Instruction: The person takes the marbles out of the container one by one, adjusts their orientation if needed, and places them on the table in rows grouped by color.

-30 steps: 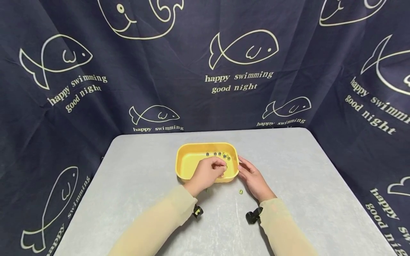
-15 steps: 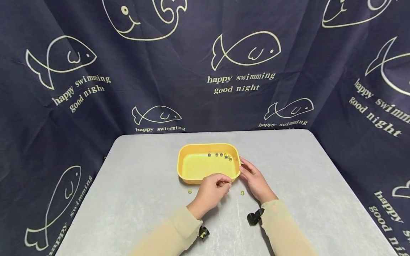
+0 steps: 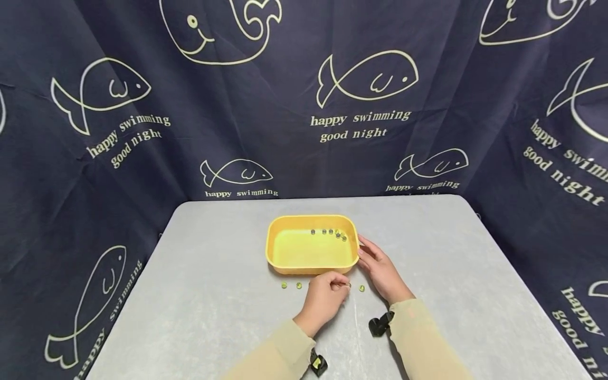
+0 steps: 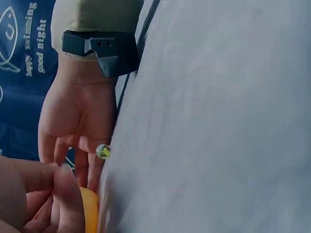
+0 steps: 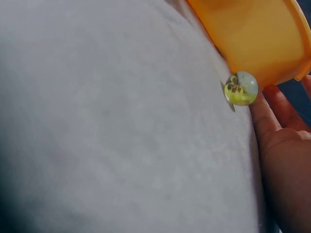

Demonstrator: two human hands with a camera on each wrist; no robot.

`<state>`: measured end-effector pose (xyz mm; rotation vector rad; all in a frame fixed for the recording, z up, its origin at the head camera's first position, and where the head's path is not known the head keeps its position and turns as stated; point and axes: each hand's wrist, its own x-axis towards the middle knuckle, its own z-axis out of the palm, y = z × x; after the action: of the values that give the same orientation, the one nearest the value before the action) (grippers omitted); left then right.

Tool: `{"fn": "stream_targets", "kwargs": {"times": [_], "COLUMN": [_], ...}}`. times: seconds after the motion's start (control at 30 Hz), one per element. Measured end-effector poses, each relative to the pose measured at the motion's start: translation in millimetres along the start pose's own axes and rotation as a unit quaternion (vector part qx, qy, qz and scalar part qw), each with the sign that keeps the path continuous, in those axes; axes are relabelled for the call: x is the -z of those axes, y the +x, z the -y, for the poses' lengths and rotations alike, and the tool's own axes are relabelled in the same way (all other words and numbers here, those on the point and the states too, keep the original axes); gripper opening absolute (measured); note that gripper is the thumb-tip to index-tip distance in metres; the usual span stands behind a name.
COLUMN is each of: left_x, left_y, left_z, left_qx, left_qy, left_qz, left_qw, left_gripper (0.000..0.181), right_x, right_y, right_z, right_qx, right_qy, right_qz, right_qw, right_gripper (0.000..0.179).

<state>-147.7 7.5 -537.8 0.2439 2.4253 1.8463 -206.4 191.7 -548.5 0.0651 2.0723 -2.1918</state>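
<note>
My left hand (image 3: 325, 298) is in front of the yellow tray (image 3: 272, 258), low over the table. Its thumb and index finger pinch a small marble (image 3: 349, 285) at their tips; the left wrist view hides it behind the fingers. My right hand (image 3: 383, 270) rests its extended fingers against the tray's right wall. Between the two hands lies a clear marble with a yellow-green swirl (image 5: 241, 89), close before the tray. To the left of my left hand, two more green marbles, one far left (image 3: 284, 285) and one nearer (image 3: 298, 285), sit on the table.
Inside the tray, several dark and yellowish marbles (image 3: 331, 231) gather along the back right. The grey table (image 3: 214, 295) is backed by a dark blue curtain (image 3: 285, 126) with fish drawings. Black wrist cameras (image 3: 379, 324) sit at both cuffs.
My left hand has come out of the tray with a marble, toward the front table, uncovering the tray floor and the marbles at left. The right hand keeps its place at the tray.
</note>
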Motion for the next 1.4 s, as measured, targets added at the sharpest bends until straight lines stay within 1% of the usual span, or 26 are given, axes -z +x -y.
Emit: {"fn": "stream_targets", "kwargs": {"times": [0.1, 0.23, 0.3, 0.43, 0.5, 0.57, 0.77, 0.93, 1.03, 1.4], "left_x": [0.5, 0.1, -1.3, -4.6, -5.7, -6.2, -5.6, -5.0, -4.5, -4.4], "left_y": [2.5, 4.5, 4.3, 3.5, 3.8, 4.5, 7.3, 8.4, 8.4, 10.9], "left_z": [4.6, 9.3, 10.0, 6.8, 5.7, 5.3, 7.3, 9.0, 9.0, 10.6], "left_qx": [0.0, 0.004, 0.001, -0.008, -0.014, -0.012, -0.01, -0.022, -0.035, -0.039], "left_qy": [0.026, 0.037, 0.053, 0.091, 0.1, 0.107, 0.114, 0.119, 0.123, 0.142], "left_qz": [-0.005, -0.004, -0.004, -0.009, -0.012, -0.015, -0.019, -0.026, -0.032, -0.03], "left_qw": [0.9996, 0.9993, 0.9986, 0.9957, 0.9948, 0.994, 0.9932, 0.9923, 0.9912, 0.9886], "left_gripper": [0.009, 0.007, 0.007, 0.007, 0.008, 0.008, 0.007, 0.007, 0.007, 0.009], "right_x": [0.6, 2.1, 2.9, 4.6, 5.1, 5.2, 4.4, 2.7, 1.2, 1.7], "right_y": [-0.5, -0.3, -0.5, -2.1, -2.4, -2.3, -0.9, -0.3, -0.1, 1.4], "right_z": [0.4, 0.6, 0.6, 1.3, 1.6, 2.1, 2.6, 3.0, 3.1, 0.9], "right_qx": [-0.001, 0.0, 0.0, -0.006, -0.01, -0.012, -0.012, -0.006, -0.004, -0.002], "right_qy": [0.002, 0.001, -0.002, -0.01, -0.011, -0.013, -0.012, -0.016, -0.008, 0.012], "right_qz": [0.001, 0.003, 0.005, 0.0, -0.003, -0.002, -0.001, -0.001, -0.001, 0.005], "right_qw": [1.0, 1.0, 1.0, 0.9999, 0.9999, 0.9998, 0.9998, 0.9999, 1.0, 0.9999], "right_gripper": [0.054, 0.055, 0.055, 0.054, 0.053, 0.054, 0.054, 0.054, 0.054, 0.054]}}
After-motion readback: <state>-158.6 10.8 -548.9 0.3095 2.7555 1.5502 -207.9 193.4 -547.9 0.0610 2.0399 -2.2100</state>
